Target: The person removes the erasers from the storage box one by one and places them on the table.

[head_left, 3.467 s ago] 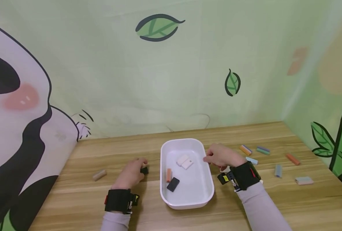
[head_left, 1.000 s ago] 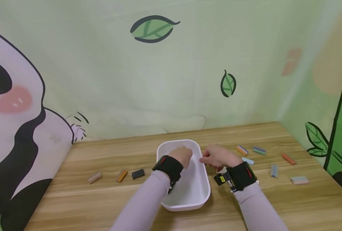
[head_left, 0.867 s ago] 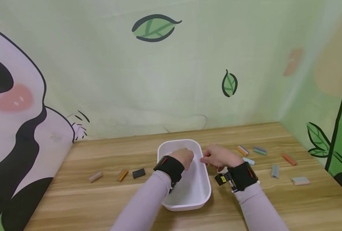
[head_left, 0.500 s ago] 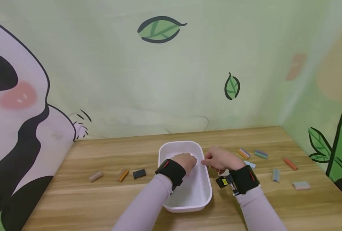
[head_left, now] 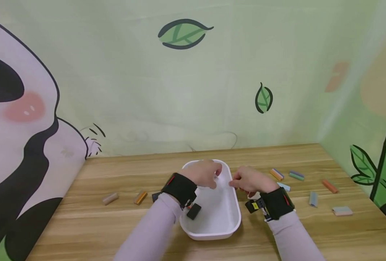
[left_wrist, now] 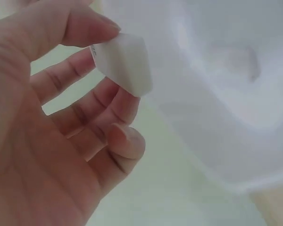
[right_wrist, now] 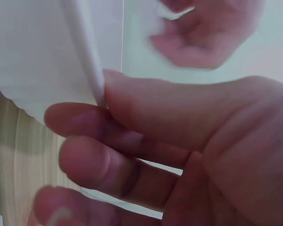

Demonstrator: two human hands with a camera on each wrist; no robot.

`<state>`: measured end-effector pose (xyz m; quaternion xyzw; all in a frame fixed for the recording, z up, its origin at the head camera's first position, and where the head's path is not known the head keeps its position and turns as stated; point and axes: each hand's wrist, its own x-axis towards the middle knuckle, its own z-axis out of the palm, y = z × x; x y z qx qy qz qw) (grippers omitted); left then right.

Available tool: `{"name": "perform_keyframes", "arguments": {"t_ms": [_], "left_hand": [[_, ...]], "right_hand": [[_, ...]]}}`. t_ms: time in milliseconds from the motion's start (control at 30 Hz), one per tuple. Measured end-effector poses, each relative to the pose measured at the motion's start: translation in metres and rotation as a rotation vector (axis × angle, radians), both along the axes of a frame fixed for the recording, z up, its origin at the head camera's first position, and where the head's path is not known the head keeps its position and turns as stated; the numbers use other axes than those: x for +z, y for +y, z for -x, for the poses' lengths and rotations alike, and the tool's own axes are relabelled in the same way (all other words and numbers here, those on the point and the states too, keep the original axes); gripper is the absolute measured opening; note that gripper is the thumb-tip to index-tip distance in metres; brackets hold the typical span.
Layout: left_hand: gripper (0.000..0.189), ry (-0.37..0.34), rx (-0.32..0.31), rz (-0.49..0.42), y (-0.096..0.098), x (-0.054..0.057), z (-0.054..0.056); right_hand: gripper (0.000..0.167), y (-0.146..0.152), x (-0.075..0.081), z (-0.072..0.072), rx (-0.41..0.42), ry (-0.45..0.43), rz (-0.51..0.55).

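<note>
My left hand [head_left: 203, 174] is over the far part of the white plastic basin [head_left: 212, 223]. In the left wrist view, its thumb and fingers pinch a white eraser [left_wrist: 125, 63] with small dark print on one end. Another pale block [left_wrist: 236, 61] shows blurred inside the basin. A black eraser [head_left: 194, 211] lies on the basin floor near my left wrist, with a bit of orange next to it mostly hidden by the wristband. My right hand [head_left: 252, 179] pinches the basin's right rim [right_wrist: 87, 52] between thumb and index finger.
Left of the basin lie a beige block [head_left: 110, 198], an orange-yellow block [head_left: 141, 197] and a dark block [head_left: 155, 196] partly behind the sleeve. Several coloured blocks, including a red-orange one [head_left: 330, 186] and a grey-pink one [head_left: 342, 211], are scattered on the right.
From beside a dark block on the table's left, my left hand went down into the basin, then rose with a white eraser in its fingers. The right hand has stayed on the rim.
</note>
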<state>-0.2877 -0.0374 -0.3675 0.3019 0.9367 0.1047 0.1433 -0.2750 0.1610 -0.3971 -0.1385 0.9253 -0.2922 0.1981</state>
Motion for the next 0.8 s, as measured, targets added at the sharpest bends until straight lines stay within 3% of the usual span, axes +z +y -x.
{"name": "perform_keyframes", "arguments": {"t_ms": [133,233,333,433,600,800], "left_hand": [[0.030,-0.043,0.023,-0.128,-0.027,0.014,0.002],[0.030,-0.002,0.038,-0.193,-0.051,0.018,0.005],[0.029,0.041,0.080,-0.233,-0.075,0.013,0.009],[0.024,0.045,0.135,-0.265,-0.098,0.002,0.011],[0.017,0.043,0.242,-0.243,-0.131,-0.028,0.014],[0.021,0.054,0.314,-0.240,-0.155,-0.058,0.016]], "right_hand": [[0.024,-0.002,0.000,-0.001,-0.011,-0.003,-0.010],[0.025,-0.001,-0.001,-0.001,-0.009,-0.002,-0.010],[0.025,0.001,0.000,-0.001,-0.004,0.006,-0.017],[0.025,0.002,0.002,-0.001,0.000,0.015,-0.027],[0.025,0.002,0.002,-0.001,0.002,0.015,-0.033],[0.026,0.000,0.001,0.000,-0.007,0.001,-0.027]]}}
